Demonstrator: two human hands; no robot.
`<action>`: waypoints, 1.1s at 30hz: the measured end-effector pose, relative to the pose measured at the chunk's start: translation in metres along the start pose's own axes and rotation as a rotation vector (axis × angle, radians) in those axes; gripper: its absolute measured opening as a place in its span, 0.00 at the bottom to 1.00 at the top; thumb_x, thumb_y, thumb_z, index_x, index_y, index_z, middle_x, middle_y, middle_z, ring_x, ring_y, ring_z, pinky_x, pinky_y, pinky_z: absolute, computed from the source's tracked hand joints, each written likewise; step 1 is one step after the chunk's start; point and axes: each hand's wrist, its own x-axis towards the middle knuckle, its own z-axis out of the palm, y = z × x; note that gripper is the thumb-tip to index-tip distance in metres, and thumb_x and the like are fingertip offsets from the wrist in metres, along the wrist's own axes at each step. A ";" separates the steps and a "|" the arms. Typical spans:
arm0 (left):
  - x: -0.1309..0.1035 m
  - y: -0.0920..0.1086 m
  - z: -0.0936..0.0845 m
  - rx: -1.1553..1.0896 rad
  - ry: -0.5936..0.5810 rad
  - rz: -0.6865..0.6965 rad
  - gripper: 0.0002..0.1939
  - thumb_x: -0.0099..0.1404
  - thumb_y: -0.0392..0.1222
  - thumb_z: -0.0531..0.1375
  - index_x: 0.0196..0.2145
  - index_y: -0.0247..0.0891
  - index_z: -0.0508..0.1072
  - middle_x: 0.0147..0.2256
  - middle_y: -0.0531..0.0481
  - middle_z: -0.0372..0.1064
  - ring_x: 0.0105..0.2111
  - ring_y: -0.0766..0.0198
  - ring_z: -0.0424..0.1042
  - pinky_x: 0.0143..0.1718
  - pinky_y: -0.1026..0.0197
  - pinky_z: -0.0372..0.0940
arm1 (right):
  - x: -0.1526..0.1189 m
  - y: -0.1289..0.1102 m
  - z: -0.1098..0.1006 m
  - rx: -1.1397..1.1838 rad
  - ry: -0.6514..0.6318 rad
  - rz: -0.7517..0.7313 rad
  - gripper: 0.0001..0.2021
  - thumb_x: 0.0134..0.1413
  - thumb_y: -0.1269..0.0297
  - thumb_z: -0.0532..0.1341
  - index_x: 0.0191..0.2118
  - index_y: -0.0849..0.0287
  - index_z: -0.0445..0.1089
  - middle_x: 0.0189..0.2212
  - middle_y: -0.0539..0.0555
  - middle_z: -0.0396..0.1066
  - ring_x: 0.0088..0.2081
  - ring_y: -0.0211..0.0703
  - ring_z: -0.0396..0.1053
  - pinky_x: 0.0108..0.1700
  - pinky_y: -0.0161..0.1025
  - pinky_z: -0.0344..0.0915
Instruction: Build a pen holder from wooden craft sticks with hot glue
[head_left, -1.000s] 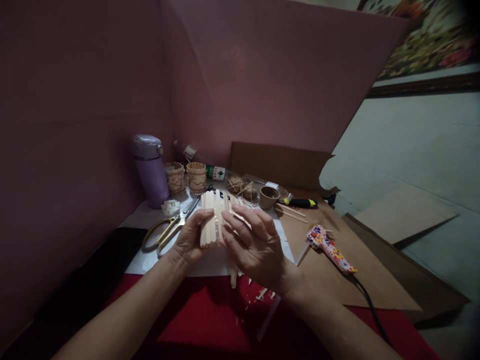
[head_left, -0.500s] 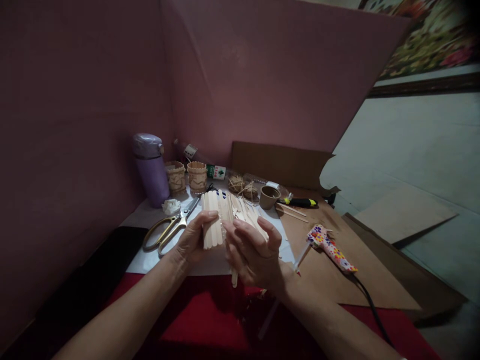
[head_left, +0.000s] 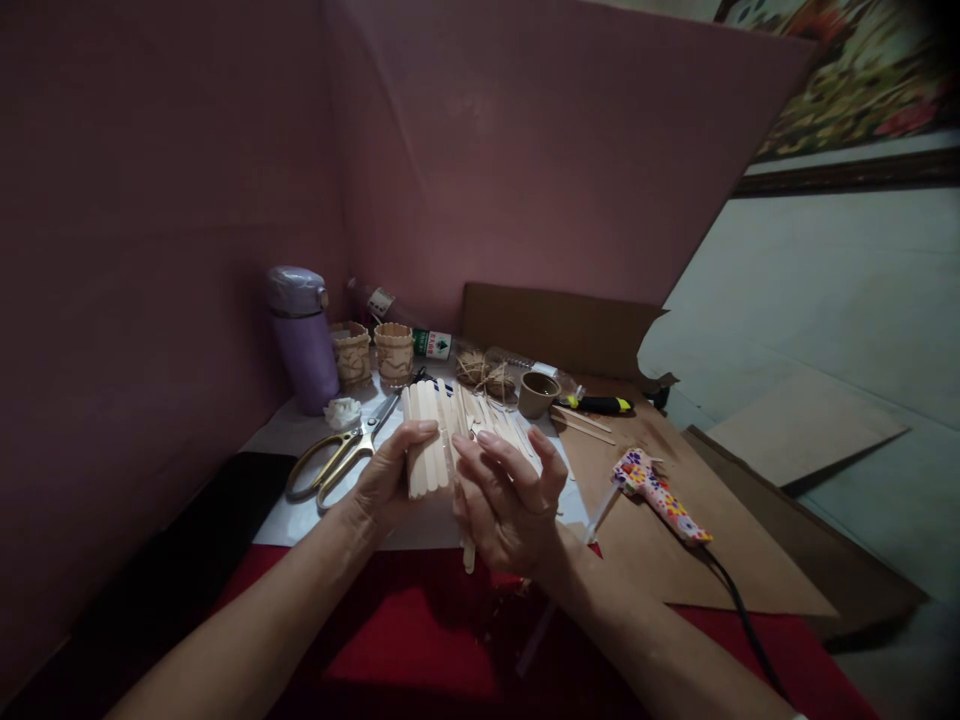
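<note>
A panel of wooden craft sticks [head_left: 424, 462], set side by side, is upright in front of me. My left hand [head_left: 384, 482] grips its left edge, thumb across the front. At the right edge, my right hand [head_left: 508, 500] presses the sticks with bent fingertips, its index finger lifted away; the thumb is mostly hidden. Clear glue seems to shine along the panel's right part. Loose craft sticks [head_left: 517, 432] lie behind my right hand, and one stick end [head_left: 469, 558] shows below it. Gold-handled scissors [head_left: 346, 455] rest left of my left hand.
A purple bottle [head_left: 304, 350] and two stick-covered cups [head_left: 394, 355] stand back left. Behind are plastic bottles [head_left: 435, 344], twine [head_left: 495, 380] and a small brown pot [head_left: 538, 396]. A utility knife [head_left: 604, 405] and a flowered glue gun [head_left: 660, 495] with a cord lie on cardboard [head_left: 742, 570].
My right hand's fingers have shifted slightly up and right along the panel, with the index finger raised more. My left hand and the panel are almost still.
</note>
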 end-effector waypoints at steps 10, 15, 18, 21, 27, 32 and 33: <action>-0.001 -0.001 0.004 0.038 0.041 0.037 0.26 0.57 0.37 0.62 0.54 0.31 0.69 0.31 0.47 0.78 0.29 0.61 0.77 0.32 0.65 0.70 | 0.000 -0.003 0.001 -0.028 -0.011 0.055 0.10 0.57 0.71 0.56 0.41 0.54 0.72 0.48 0.56 0.76 0.56 0.51 0.64 0.66 0.60 0.48; 0.000 0.000 -0.004 0.028 0.066 0.055 0.20 0.59 0.35 0.61 0.50 0.31 0.72 0.32 0.46 0.78 0.31 0.62 0.77 0.35 0.65 0.70 | 0.000 -0.001 0.001 -0.007 0.021 0.039 0.08 0.56 0.71 0.58 0.40 0.56 0.72 0.47 0.57 0.76 0.55 0.51 0.65 0.63 0.58 0.52; 0.000 0.001 -0.004 0.071 0.062 0.055 0.16 0.58 0.36 0.62 0.45 0.32 0.74 0.32 0.46 0.78 0.31 0.62 0.77 0.36 0.65 0.70 | -0.001 0.001 0.000 0.030 0.016 0.072 0.08 0.55 0.70 0.59 0.41 0.56 0.71 0.46 0.56 0.77 0.52 0.50 0.66 0.59 0.54 0.56; -0.002 0.001 0.003 0.168 0.065 0.091 0.15 0.56 0.38 0.64 0.41 0.32 0.75 0.31 0.45 0.78 0.29 0.61 0.76 0.33 0.63 0.70 | -0.002 0.002 -0.001 0.142 0.015 0.215 0.09 0.56 0.68 0.59 0.43 0.55 0.71 0.46 0.56 0.76 0.52 0.52 0.66 0.54 0.53 0.60; -0.007 -0.004 0.017 0.462 0.061 0.282 0.22 0.50 0.35 0.67 0.45 0.34 0.74 0.35 0.45 0.77 0.31 0.59 0.75 0.36 0.60 0.69 | 0.003 0.007 0.002 0.393 0.051 0.597 0.11 0.61 0.69 0.55 0.48 0.55 0.69 0.45 0.57 0.71 0.50 0.50 0.66 0.52 0.53 0.64; -0.004 -0.005 0.007 0.643 -0.031 0.256 0.25 0.46 0.34 0.70 0.44 0.34 0.74 0.37 0.44 0.75 0.34 0.58 0.73 0.35 0.61 0.66 | 0.012 0.019 0.001 0.484 -0.019 0.629 0.15 0.61 0.69 0.56 0.53 0.55 0.68 0.49 0.59 0.65 0.52 0.49 0.64 0.53 0.51 0.65; -0.003 -0.005 0.005 0.666 -0.044 0.243 0.25 0.47 0.35 0.70 0.44 0.34 0.74 0.37 0.44 0.75 0.35 0.58 0.73 0.35 0.62 0.66 | 0.014 0.022 0.000 0.496 -0.033 0.622 0.14 0.61 0.69 0.57 0.51 0.55 0.70 0.50 0.59 0.65 0.53 0.50 0.63 0.54 0.51 0.64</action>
